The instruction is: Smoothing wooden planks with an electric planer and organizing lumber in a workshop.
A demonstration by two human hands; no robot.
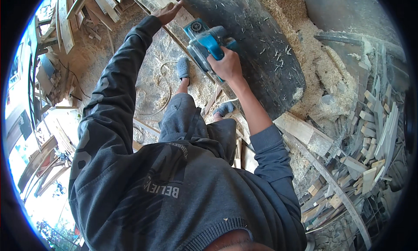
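My right hand [227, 65] is wrapped round the handle of a blue electric hand planer [204, 42]. The planer sits on a long pale wooden board [185, 17] that lies along the near edge of a dark workbench [265, 55]. Further up the same board, my left hand [167, 13] rests on the wood with its fingers stretched out, holding nothing. A stretch of the board is hidden under the planer and my right hand.
Curled shavings [322, 72] heap behind and right of the bench. Offcuts [365, 133] pile up at the right, and planks [65, 25] lean at the upper left. On the floor a cord [167, 92] loops near my shoe [183, 68].
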